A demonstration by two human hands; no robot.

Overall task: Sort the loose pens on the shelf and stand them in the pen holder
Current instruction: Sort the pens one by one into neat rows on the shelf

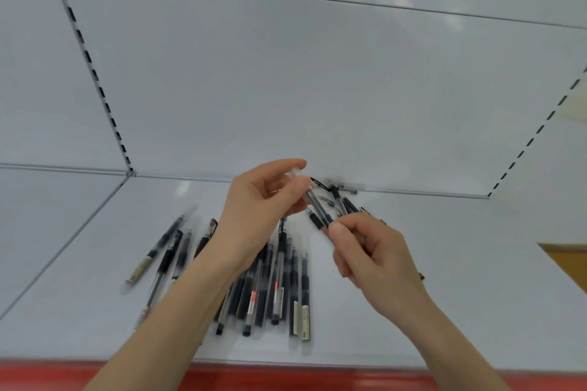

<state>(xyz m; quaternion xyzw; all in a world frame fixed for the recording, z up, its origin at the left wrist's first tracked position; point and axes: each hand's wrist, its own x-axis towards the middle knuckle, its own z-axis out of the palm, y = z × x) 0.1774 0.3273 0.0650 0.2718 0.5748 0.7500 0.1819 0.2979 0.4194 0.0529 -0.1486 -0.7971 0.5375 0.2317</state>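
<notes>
A: Item 1, coverings?
B: Left hand (pixel 257 200) and right hand (pixel 371 251): bare. Left forearm (pixel 178 311) and right forearm (pixel 444 336): bare to the lower frame edge.
A: Item 2, details?
B: Right thumbnail (pixel 336 227): short, natural. Small dark item (pixel 421 276) at the right wrist's edge; whether worn, cannot tell.

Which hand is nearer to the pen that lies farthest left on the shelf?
Left. The left hand is above and right of the leftmost pen; the right hand is much farther right. Together they hold a clear pen.
</notes>
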